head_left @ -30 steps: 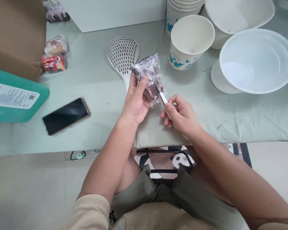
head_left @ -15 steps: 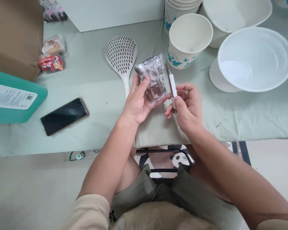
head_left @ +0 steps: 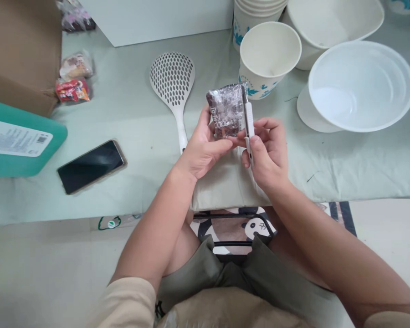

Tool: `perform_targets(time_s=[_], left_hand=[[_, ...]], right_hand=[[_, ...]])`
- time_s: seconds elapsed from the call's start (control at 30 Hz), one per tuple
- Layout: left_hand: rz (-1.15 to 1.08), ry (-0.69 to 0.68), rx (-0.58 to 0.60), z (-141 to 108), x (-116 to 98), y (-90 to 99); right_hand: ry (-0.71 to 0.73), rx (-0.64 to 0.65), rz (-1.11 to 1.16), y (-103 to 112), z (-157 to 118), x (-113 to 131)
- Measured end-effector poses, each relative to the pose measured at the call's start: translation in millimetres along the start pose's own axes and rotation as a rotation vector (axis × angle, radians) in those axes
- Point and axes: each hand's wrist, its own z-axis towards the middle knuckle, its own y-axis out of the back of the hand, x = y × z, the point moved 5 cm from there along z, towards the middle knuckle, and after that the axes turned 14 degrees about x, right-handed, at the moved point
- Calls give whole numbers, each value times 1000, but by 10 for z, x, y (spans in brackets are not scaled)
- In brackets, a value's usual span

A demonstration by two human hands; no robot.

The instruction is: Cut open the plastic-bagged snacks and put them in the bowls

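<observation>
My left hand [head_left: 205,148] holds a small dark packet [head_left: 225,109] in shiny clear wrapping, its thumb along the lower edge. A white utility knife [head_left: 249,130] is gripped between the thumb and fingers of my right hand [head_left: 268,155]. The knife points away from me, and its dark blade overlaps the packet's right edge; whether it touches the wrapping I cannot tell. Left of the packet, a white slotted skimmer [head_left: 173,79] lies on the cloth-covered table [head_left: 150,177]. Just beyond the knife stands a paper cup [head_left: 269,52] with blue leaves.
A phone [head_left: 92,166] and a green bottle [head_left: 23,141] are at the left, near a cardboard box [head_left: 23,50] and small wrapped snacks [head_left: 75,66]. Stacked cups [head_left: 256,18], a white tub [head_left: 335,23] and a white bowl [head_left: 360,86] stand at the right. A white box [head_left: 160,18] is at the back.
The packet has shifted right and turned more upright, meeting the knife in view. My left thumb has moved from the packet's face to its lower edge.
</observation>
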Motion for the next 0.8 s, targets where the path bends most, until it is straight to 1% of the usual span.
perform_targets(time_s=[0.07,0.23,0.33,0.47,0.7,0.8], left_hand=[[24,-12,1,1,12,8],[38,1,-82,9,81,34],[61,-8,-67,21,118,23],[148,-45,-69,34,142,40],[151,-97,-54,64,127,16],[161,-109,-67,76,144,32]], right_hand=[[-1,4,8,7,6,-9],[-3,-1,25,0,25,-15],[-43,4,62,-2,41,-30],[-109,-1,69,11,45,-38],[-124,10,96,-24,36,-32],[-143,1,120,-25,37,-56]])
